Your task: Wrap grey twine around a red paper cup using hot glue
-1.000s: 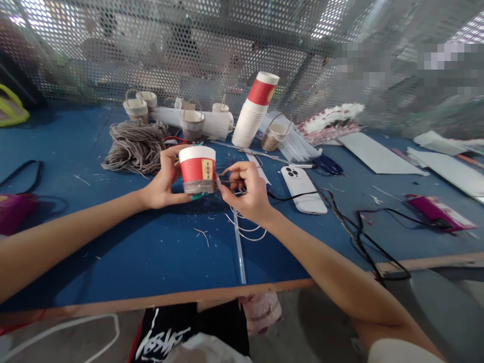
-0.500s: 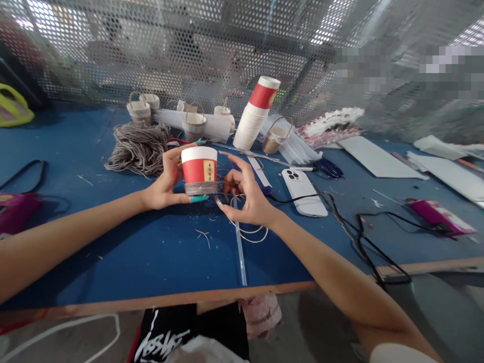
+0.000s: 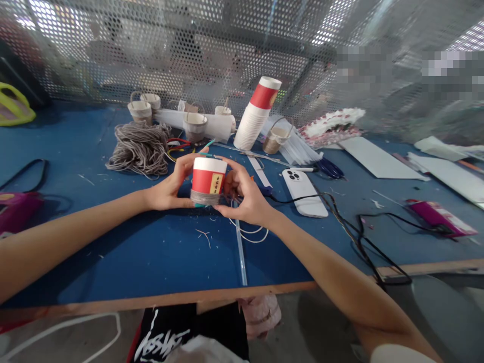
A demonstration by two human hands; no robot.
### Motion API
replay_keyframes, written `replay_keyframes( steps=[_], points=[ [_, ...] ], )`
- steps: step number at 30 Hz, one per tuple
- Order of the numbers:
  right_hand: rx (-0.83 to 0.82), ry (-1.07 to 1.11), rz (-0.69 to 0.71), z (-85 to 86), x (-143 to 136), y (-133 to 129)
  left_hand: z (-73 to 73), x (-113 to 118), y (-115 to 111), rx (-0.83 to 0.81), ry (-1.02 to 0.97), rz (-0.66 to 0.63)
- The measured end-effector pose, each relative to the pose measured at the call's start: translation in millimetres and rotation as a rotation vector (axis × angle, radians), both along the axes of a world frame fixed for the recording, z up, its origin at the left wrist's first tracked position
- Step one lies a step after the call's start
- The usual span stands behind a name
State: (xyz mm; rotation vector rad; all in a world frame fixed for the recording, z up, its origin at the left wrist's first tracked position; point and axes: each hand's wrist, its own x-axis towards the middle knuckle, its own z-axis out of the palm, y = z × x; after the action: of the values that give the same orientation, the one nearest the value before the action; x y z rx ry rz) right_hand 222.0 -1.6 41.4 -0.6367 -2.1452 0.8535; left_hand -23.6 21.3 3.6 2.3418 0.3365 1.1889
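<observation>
A red and white paper cup (image 3: 207,177) is held upright above the blue table, with grey cord wound round its lower part. My left hand (image 3: 172,185) grips it from the left, thumb at the base and fingers near the rim. On the right side, my right hand (image 3: 247,197) closes on the cup too, its thumb by the base and a finger at the rim; its other fingers are curled and partly hidden behind. A bundle of grey cord (image 3: 139,151) lies behind my left hand. Red-and-yellow handled pliers (image 3: 179,145) lie beside the bundle.
A leaning stack of paper cups (image 3: 251,121) stands at the back, among several small cord-wrapped buckets. On the right are a white phone (image 3: 304,192), black cable and white boards (image 3: 383,157). A clear glue stick (image 3: 241,254) lies near the table's front edge (image 3: 162,301).
The cup has moved right and slightly down, towards my right hand. My right hand's fingers, apart from the cup earlier, now close against it.
</observation>
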Motion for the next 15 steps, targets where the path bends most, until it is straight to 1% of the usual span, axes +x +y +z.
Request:
replay_keyframes(
  steps=[4,8,12,15],
  points=[
    [0.088,-0.038,-0.045,2.4,1,-2,-3.3,-1,-1,0.117,0.039,0.158],
    [0.18,-0.093,-0.11,4.7,-2,-7,-5.2,2,-6,0.298,0.03,0.341],
    [0.194,-0.136,-0.136,1.4,-8,-11,-4.1,11,-13,0.486,0.105,0.469],
    [0.216,-0.125,-0.165,-1.9,-11,-13,-3.6,13,-15,0.533,0.11,0.553]
  ],
)
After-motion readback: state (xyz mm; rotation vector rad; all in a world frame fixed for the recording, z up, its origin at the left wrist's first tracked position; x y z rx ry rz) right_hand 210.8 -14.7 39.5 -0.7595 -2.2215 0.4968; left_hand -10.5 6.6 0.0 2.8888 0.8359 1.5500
